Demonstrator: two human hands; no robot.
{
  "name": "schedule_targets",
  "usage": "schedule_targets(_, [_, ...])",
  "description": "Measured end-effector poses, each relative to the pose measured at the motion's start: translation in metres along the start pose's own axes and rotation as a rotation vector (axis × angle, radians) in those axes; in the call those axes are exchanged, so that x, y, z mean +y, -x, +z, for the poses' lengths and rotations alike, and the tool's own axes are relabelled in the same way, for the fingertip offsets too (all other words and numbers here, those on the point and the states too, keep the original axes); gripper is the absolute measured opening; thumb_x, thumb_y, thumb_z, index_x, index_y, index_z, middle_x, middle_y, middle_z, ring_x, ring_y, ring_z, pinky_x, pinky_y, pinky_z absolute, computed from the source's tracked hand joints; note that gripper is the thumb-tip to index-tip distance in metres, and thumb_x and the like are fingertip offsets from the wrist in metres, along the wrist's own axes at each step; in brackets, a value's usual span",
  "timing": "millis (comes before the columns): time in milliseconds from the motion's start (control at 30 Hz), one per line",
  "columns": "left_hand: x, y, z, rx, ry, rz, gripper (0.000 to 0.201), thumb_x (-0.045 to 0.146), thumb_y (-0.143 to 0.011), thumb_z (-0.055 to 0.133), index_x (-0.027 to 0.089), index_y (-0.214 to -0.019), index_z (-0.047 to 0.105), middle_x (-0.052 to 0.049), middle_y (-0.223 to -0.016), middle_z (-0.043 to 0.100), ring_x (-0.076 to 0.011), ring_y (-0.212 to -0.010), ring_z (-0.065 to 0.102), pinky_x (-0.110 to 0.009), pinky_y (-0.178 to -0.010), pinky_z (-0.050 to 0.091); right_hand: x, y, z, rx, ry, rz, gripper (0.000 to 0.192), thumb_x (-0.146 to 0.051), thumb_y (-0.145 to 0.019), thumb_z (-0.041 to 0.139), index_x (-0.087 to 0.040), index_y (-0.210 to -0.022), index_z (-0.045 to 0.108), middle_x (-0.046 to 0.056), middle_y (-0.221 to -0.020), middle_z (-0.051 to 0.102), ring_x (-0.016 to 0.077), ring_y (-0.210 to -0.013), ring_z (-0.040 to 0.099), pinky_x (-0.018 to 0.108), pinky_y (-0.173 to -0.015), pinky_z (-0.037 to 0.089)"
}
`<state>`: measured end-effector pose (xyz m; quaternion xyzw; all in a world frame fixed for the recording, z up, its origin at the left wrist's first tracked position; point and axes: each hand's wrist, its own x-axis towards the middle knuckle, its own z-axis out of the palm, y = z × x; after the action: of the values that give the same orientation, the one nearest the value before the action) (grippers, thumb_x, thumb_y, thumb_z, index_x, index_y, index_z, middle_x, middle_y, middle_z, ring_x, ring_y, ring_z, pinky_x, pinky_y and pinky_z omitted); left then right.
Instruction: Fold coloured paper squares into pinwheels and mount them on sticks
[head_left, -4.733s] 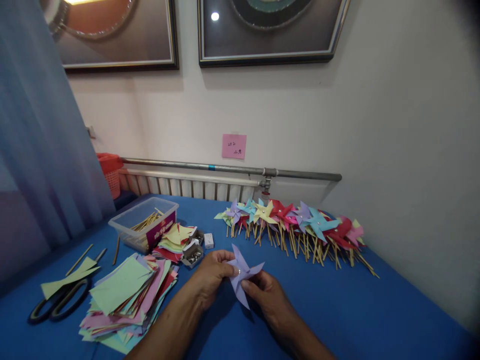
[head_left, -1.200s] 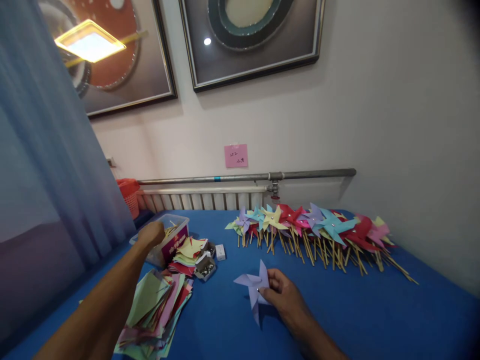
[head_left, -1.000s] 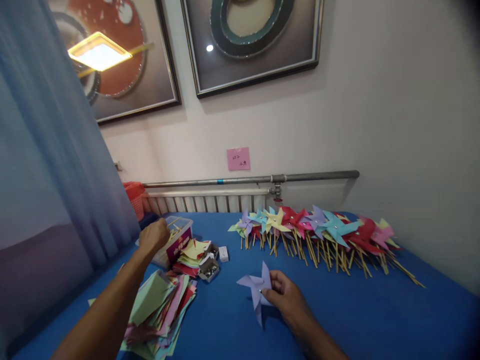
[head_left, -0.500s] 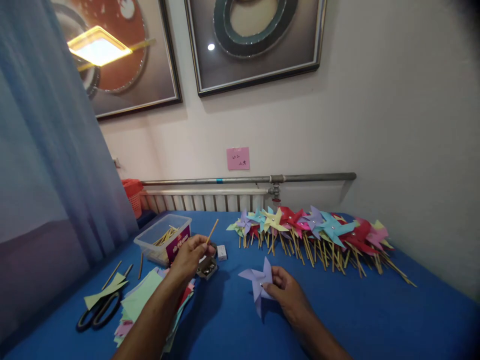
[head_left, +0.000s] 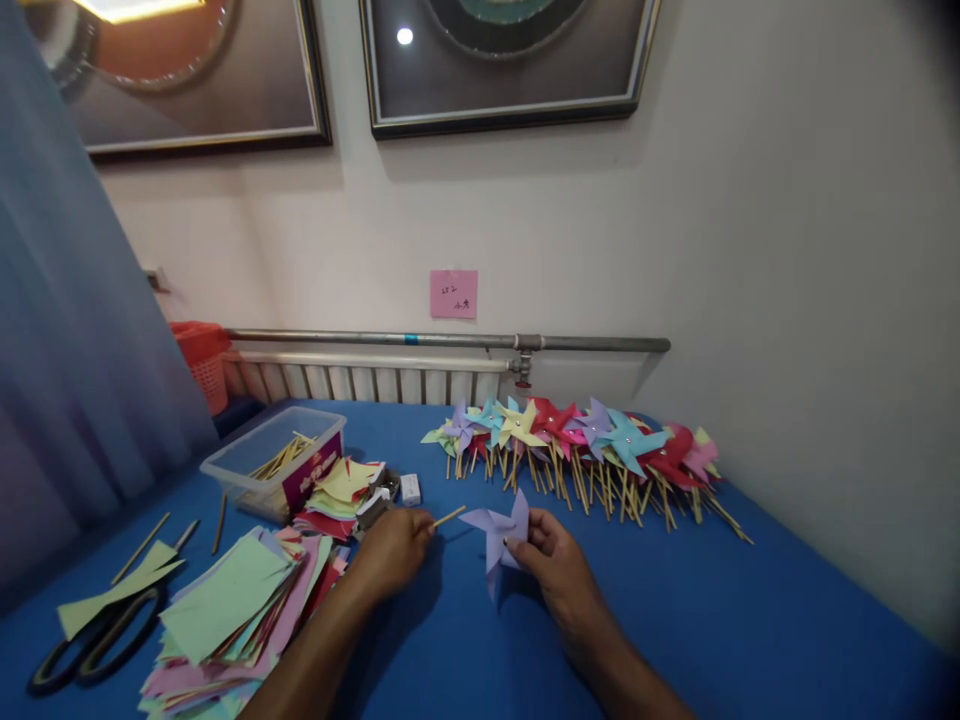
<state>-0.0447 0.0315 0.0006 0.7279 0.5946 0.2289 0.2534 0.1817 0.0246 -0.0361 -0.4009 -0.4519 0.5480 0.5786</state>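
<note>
1. Since half a second ago, the left hand (head_left: 394,548) has come down from beside the clear plastic box (head_left: 271,460) and now lies low, near the lilac pinwheel (head_left: 497,530).
2. Left hand: fingers curled shut on a thin wooden stick (head_left: 448,517), whose free end points toward the pinwheel (tip just short of the paper).
3. Right hand (head_left: 551,562): thumb and fingertips pinched on the pinwheel near its centre pin, holding it just above the blue table (head_left: 675,610).
4. Beyond the pinwheel: row of finished pinwheels (head_left: 585,440) on sticks, near the wall.
5. Left of the pinwheel: stack of coloured paper squares (head_left: 232,610), small tray of metal pins (head_left: 375,505), scissors (head_left: 90,650) farthest out.
</note>
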Motion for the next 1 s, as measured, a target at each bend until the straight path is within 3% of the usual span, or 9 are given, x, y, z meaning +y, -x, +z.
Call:
schedule_targets(267, [0.027, 0.017, 0.010, -0.051, 0.045, 0.044, 0.019, 0.023, -0.085, 0.051, 0.019, -0.070, 0.062, 0.002, -0.061, 0.054, -0.0139, -0.060, 0.049, -0.026, -0.057, 0.023, -0.011, 0.006, 0.008, 0.004, 0.038, 0.011, 0.037, -0.033, -0.063, 0.083, -0.018, -0.094, 0.067, 0.005, -0.083, 0.076, 0.0223, -0.079, 0.070, 0.032, -0.074, 0.051])
schedule_targets(700, [0.033, 0.018, 0.011, -0.148, 0.254, 0.012, 0.018, 0.024, -0.085, 0.050, 0.018, -0.072, 0.060, 0.004, -0.060, 0.049, -0.0122, -0.058, 0.044, -0.024, -0.056, 0.026, -0.004, 0.004, 0.006, 0.048, 0.033, -0.001, 0.034, -0.032, -0.062, 0.085, -0.017, -0.088, 0.069, 0.005, -0.083, 0.077, 0.0192, -0.073, 0.069, 0.029, -0.069, 0.052])
schedule_targets(900, [0.029, 0.015, 0.018, -0.085, 0.236, 0.006, 0.017, 0.026, -0.082, 0.053, 0.019, -0.067, 0.057, 0.003, -0.058, 0.050, -0.0127, -0.058, 0.045, -0.025, -0.056, 0.025, -0.005, 0.005, 0.007, 0.046, 0.042, -0.010, 0.030, -0.031, -0.064, 0.084, -0.017, -0.085, 0.069, 0.005, -0.080, 0.076, 0.0187, -0.072, 0.068, 0.029, -0.070, 0.051])
schedule_targets(1000, [0.029, 0.009, 0.020, 0.024, 0.428, -0.139, 0.024, 0.035, -0.080, 0.057, 0.019, -0.064, 0.053, 0.004, -0.054, 0.046, -0.0114, -0.053, 0.040, -0.024, -0.053, 0.024, -0.007, 0.006, 0.009, 0.044, 0.036, -0.025, 0.029, -0.031, -0.065, 0.083, -0.017, -0.086, 0.069, 0.005, -0.082, 0.076, 0.0189, -0.073, 0.067, 0.029, -0.071, 0.051])
